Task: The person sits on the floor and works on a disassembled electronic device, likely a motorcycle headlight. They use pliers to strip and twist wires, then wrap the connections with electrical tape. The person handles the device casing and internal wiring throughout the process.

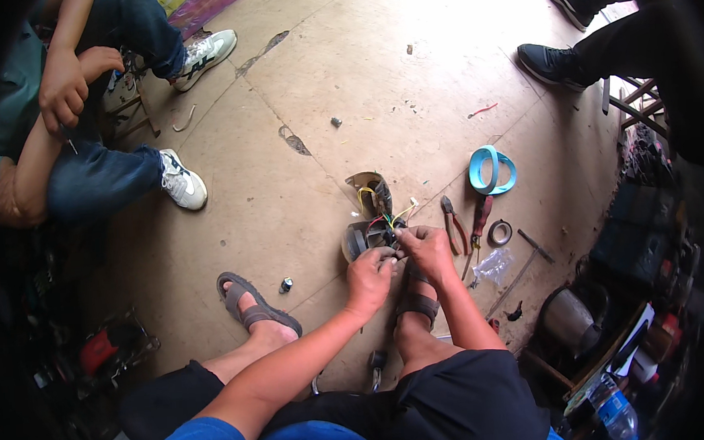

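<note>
A dark rounded housing (354,242) with a pale lens-like front rests on the floor between my feet. Red, green and yellow wires (401,212) rise from its inside, one ending in a white connector. Behind it a curved shell (375,188) stands open with a yellow wire in it. My left hand (371,282) is at the near side of the housing, fingertips pinched at a small dark part. My right hand (427,248) has thumb and finger closed at the wires on the right side. Exactly what the fingertips hold is too small to tell.
Combination pliers (456,229), a red-handled screwdriver (483,215), black tape (500,232), blue rings (476,170), a plastic bag (495,265) and a T-handle tool (521,273) lie right. Two seated people's shoes (185,182) (551,65) are further off. A metal jug (571,320) stands lower right.
</note>
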